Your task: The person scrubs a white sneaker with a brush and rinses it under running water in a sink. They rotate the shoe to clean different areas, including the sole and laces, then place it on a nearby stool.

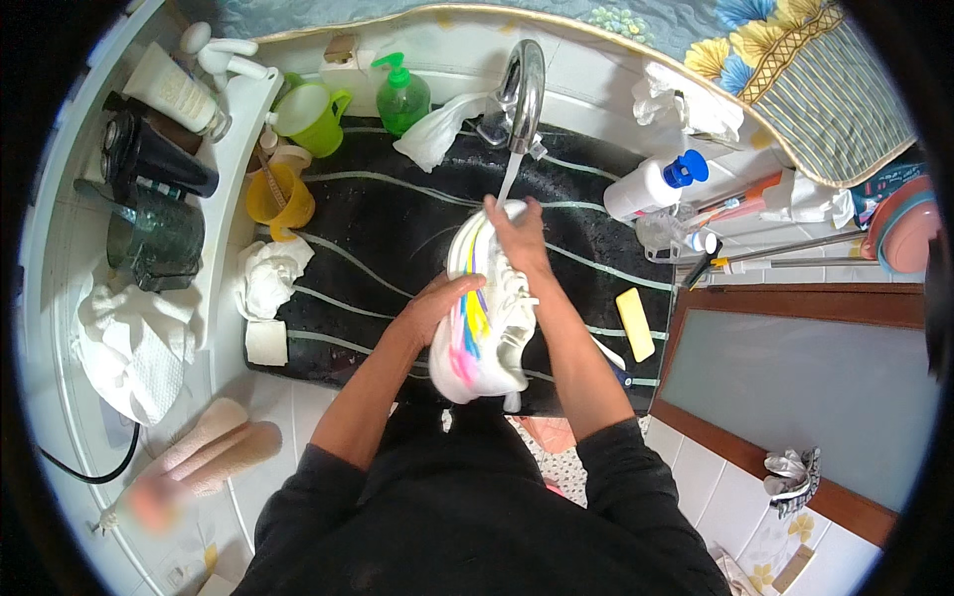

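Observation:
A white lace-up sneaker [477,328] with rainbow-coloured streaks on its side is held over a black, wavy-striped washing surface [365,231]. Its toe points towards the chrome faucet [528,89], and its heel is nearest my body. My left hand [440,302] grips the side of the shoe, thumb across the coloured streaks. At the toe, my right hand [523,232] holds the shoe with fingers near the running water [510,179]. To the right lie a yellow block [635,324] and a partly hidden blue-and-white handled tool [617,365].
A green pump bottle [403,97], a lime-green cup [309,119] and a yellow cup [280,200] stand at the back left. A white bottle with a blue cap [648,186] is at the right. Crumpled white tissue [272,276] lies at the left edge.

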